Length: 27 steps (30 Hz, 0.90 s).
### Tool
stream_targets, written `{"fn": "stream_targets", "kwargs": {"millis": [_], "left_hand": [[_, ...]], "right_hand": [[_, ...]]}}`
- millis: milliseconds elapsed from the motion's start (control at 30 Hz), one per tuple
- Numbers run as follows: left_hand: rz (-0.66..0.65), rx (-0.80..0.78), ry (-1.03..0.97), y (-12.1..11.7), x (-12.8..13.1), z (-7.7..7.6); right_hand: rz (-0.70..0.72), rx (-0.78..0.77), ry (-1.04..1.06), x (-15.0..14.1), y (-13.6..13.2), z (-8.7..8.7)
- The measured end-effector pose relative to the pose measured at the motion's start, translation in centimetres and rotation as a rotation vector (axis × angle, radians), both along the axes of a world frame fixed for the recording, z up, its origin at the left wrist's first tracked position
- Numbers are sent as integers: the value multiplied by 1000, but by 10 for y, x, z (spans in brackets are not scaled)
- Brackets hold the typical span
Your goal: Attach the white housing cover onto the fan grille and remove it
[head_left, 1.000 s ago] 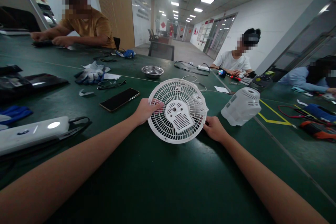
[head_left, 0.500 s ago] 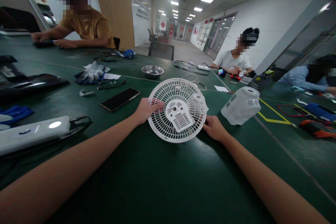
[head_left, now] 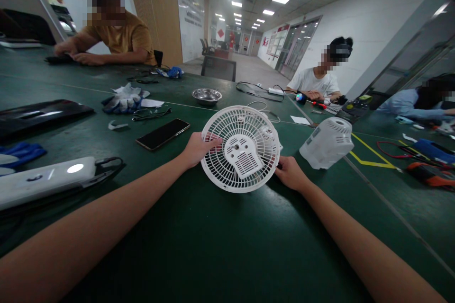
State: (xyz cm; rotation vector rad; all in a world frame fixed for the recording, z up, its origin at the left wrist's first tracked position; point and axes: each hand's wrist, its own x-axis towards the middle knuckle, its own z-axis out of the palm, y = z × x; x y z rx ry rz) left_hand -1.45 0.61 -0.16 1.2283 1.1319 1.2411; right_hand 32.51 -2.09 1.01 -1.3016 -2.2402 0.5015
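Note:
A round white fan grille (head_left: 217, 173) with a slotted plate at its centre is held tilted above the green table. My left hand (head_left: 199, 149) grips its left rim, thumb over the front bars and fingers behind. At the lower right edge, my right hand (head_left: 292, 173) is closed, its fingertips partly hidden by the grille. A small dark bit shows at those fingers, too little to name. To the right stands a whitish translucent plastic housing (head_left: 327, 144) with slots. A black phone (head_left: 163, 134) lies left of the grille.
A metal bowl (head_left: 206, 96) sits beyond the grille, with grey-white gloves (head_left: 122, 99) to its left. A white power strip (head_left: 50, 181) and a black panel (head_left: 42, 116) occupy the left. An orange multimeter (head_left: 432, 175) lies far right. Other people sit around the table.
My hands and the grille stay almost still. At the far left, a dark object above the black panel has gone from view. The hands of the person at the left have shifted slightly.

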Motion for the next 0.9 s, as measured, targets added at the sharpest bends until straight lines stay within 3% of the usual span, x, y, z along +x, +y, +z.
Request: {"fn": "stream_targets", "kwargs": {"millis": [900], "left_hand": [[-10,13,-8,1,-1,-2]], "right_hand": [[-5,-5,-16,-2,-1,2]]}}
